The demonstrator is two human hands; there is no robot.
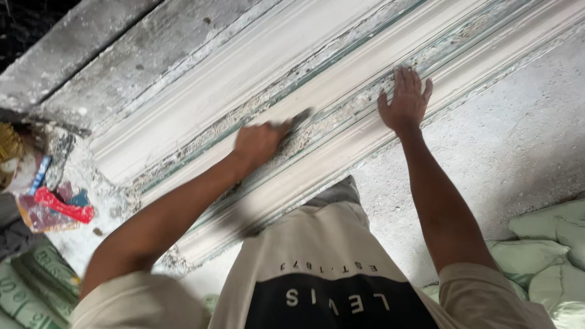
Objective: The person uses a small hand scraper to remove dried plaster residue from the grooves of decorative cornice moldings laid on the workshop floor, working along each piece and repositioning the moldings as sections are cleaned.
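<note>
A long white plaster moulding (341,67) with ridges and greenish grooves runs diagonally across the view. My left hand (259,143) is closed around a small dark scraping tool (300,118), whose tip rests in a crumbly groove of the moulding; the hand and tool are motion-blurred. My right hand (405,100) lies flat with fingers spread on the moulding, further right along the same band. Loose plaster crumbs cover the groove between the two hands.
A dusty concrete floor (518,146) lies to the right. Pale green sacks (548,250) sit at bottom right and more at bottom left (30,286). A bundle with red and blue items (58,207) rests at the left by the moulding's end.
</note>
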